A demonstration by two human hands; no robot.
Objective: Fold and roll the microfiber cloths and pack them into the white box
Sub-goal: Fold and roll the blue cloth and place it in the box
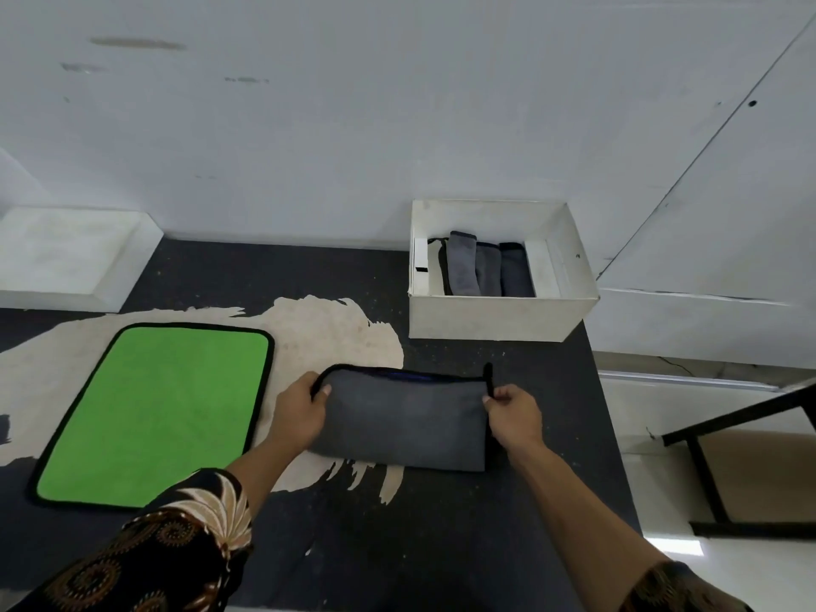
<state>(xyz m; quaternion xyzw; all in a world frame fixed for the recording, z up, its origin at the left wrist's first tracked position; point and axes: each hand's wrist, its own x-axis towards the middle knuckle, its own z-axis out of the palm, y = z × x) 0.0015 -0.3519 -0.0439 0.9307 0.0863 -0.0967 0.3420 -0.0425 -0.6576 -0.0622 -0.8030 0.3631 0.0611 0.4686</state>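
From your head camera, the folded grey cloth (402, 419) lies flat on the dark desk (441, 532), directly in front of you and just nearer to you than the white box (499, 315). Your hands are apart, one at each short end of it. Your left hand (298, 413) grips the upper left corner, thumb on top of the fabric. Your right hand (514, 410) pinches the black-trimmed right edge near the top corner. The box stands at the desk's far right, and several rolled cloths (485, 267) stand side by side inside it, towards its left half. A green cloth (163, 413) with black edging lies spread flat to your left, apart from the grey one.
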